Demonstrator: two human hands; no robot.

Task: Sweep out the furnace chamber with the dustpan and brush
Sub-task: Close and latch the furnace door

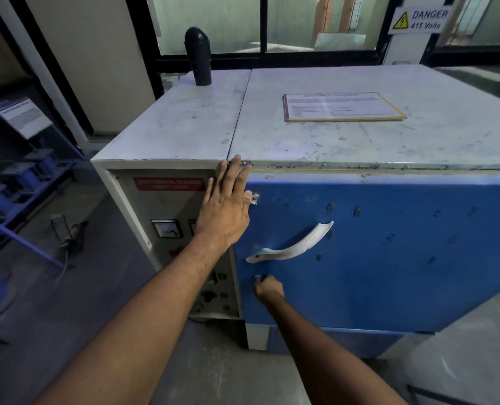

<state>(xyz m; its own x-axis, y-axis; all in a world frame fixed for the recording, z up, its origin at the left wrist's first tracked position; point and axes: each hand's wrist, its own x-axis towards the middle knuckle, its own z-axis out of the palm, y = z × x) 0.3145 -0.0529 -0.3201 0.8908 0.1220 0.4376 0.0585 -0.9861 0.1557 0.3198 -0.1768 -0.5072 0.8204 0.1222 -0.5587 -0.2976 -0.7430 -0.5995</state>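
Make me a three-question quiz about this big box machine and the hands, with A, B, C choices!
1. Where is the left hand?
A. Flat by the door's top corner
B. On the window
C. On the floor

2. What colour is the door?
A. Green
B. Blue
C. Yellow

3. Is the door open or shut?
A. Wide open
B. Taken off
C. Shut

Answers:
1. A, the spread fingers reach up to the cabinet's top edge.
2. B, the front panel is blue, with a white curved handle.
3. C, no chamber inside shows; the right hand is curled around a small knob below the handle.
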